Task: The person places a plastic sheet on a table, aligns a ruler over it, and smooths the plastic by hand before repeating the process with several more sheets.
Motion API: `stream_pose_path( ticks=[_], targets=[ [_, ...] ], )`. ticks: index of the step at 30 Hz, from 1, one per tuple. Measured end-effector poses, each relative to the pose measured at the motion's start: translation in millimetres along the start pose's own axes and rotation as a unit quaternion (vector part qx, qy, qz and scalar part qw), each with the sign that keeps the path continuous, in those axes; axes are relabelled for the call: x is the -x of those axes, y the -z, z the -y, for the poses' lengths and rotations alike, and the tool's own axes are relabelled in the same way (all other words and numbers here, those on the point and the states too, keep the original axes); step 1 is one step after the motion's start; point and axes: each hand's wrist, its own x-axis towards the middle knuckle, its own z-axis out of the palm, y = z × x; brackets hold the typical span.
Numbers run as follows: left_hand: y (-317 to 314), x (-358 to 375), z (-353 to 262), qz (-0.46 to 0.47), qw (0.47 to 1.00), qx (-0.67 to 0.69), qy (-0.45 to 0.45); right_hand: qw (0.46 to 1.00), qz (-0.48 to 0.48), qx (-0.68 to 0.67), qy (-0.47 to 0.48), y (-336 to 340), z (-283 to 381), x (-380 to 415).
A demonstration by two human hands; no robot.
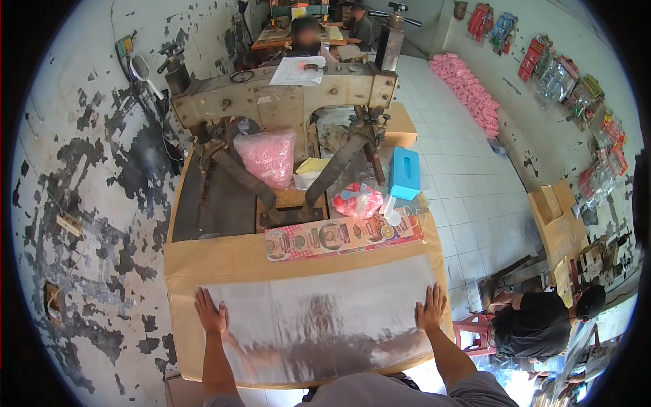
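A wide, shiny sheet (352,295) of what looks like clear plastic film lies flat on the table, reflecting light and my arms. At its left edge my left hand (211,312) rests flat, fingers stretched forward. My right hand (431,308) lies on the opposite edge, palm down with the fingers apart. Neither hand grips anything. Just beyond the sheet is a stack of printed, colourful packaging strips (342,235), lying crosswise on the brown table covering (203,261).
A heavy metal press (271,95) stands behind the strips. Around it are a bag of pink pieces (268,157), a small red-and-white bag (357,201) and a blue box (405,173). A person in black (536,325) sits at the right; other people are at the back.
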Motion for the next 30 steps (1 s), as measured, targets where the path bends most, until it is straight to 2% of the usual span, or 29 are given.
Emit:
stream_pose_path(
  ticks=[30],
  targets=[
    [-0.6,-7.7,0.1,0.015,1.000,-0.009,0.021,1.000,0.010,-0.017,-0.013,2.5,2.9,-9.2]
  ],
)
